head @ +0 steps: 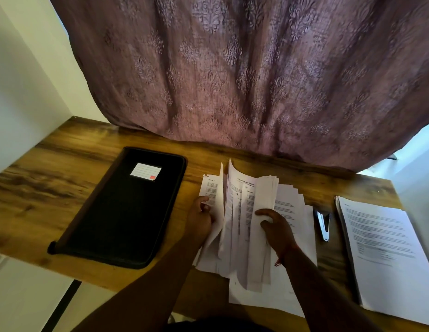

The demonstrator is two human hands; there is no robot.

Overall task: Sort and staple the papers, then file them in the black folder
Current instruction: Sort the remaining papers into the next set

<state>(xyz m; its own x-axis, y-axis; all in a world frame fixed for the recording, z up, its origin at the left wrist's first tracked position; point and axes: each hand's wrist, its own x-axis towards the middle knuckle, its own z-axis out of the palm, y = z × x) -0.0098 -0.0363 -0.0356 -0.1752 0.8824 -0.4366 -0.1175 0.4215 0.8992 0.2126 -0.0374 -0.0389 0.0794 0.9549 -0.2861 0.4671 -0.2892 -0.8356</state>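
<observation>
The left hand [199,218] pinches lifted sheets while the right hand [277,227] curls round others, fanning the papers [242,212] (white, printed, curling upward) at the middle of the table [65,159]. Left lies the closed black folder [122,212]; right, a stapler [323,225] and another stack [386,248].

print on papers [247,212] blurred, stack [386,255] cropped right

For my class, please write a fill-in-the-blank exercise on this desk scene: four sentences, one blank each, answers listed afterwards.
1. The black folder lies closed on the wooden ____.
2. The stapler lies between the fanned papers and the neat ____ of sheets.
3. The white label sits on the ____.
4. Both the left hand and the right hand hold ____.

Answers: table; stack; folder; papers
</observation>
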